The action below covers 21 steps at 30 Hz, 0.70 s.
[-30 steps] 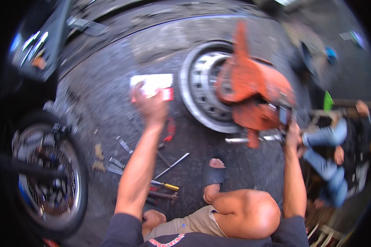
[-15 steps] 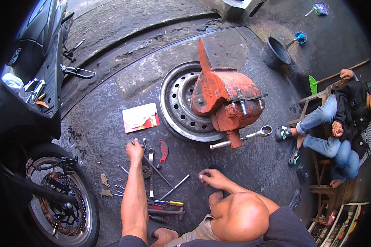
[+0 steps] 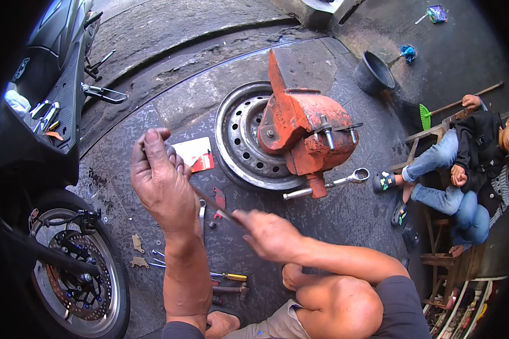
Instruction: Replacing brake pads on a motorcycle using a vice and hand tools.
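Both hands raised over the floor [image 3: 152,73], joined by one thin metal rod [image 3: 212,202]. Left hand [image 3: 161,181]: fingers curled shut round the rod's upper end, thumb pointing up. Right hand [image 3: 268,234]: closed on the rod's lower end, fingertips pinching it; motion blur here, exact grip on the tip cannot be told. Rod runs at a slant from upper left down to lower right between the two hands.

Below the hands, on the dark wet floor: red-handled pliers [image 3: 219,200], a spanner [image 3: 202,217] partly hidden by the left wrist, a yellow-handled screwdriver [image 3: 229,277], a hammer [image 3: 229,291], two small brake pads [image 3: 137,251]. Red-and-white card packet [image 3: 195,153] lies just behind the left hand.

Steel wheel rim [image 3: 240,141] flat on the floor behind the hands; orange bench vise [image 3: 305,127] sits on it, tilted. Ring spanner [image 3: 345,181] just beside the vise's base.

Motorcycle front wheel [image 3: 79,271] at the left edge. Seated person in jeans [image 3: 458,169] at the right edge, black bucket [image 3: 373,73] further back.
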{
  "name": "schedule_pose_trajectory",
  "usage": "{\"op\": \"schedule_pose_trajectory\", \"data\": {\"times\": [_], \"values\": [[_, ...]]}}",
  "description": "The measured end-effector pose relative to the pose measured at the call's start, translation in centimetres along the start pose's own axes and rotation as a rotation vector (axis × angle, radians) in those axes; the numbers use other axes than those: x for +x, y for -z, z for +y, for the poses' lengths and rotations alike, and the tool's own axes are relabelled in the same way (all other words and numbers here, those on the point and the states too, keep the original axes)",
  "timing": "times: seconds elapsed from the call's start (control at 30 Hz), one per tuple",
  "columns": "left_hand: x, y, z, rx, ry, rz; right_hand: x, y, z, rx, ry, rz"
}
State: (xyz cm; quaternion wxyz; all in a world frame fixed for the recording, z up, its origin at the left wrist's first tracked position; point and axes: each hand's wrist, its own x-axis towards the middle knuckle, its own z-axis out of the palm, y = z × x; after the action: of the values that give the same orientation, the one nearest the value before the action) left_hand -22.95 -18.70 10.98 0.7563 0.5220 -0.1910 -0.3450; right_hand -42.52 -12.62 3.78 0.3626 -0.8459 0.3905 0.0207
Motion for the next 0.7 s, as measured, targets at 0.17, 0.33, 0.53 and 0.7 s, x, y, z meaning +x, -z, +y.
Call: {"op": "schedule_pose_trajectory", "data": {"times": [0.17,0.33,0.53,0.7], "values": [[-1.7,-4.7,2.5,-0.627,0.113,-0.365,-5.8,11.8,-0.2,-0.063,0.006,0.063],[-4.9,-9.3,-1.2,-0.675,0.358,-0.578,-14.8,13.3,-1.9,0.574,-0.361,0.36],[-2.5,-5.4,-8.6,0.394,-0.144,-0.369,-22.2,7.0,-4.4,0.307,-0.736,0.673],[1.6,-2.2,-13.0,0.61,-0.143,-0.262,-20.9,5.3,-4.4,0.318,-0.755,0.683]]}}
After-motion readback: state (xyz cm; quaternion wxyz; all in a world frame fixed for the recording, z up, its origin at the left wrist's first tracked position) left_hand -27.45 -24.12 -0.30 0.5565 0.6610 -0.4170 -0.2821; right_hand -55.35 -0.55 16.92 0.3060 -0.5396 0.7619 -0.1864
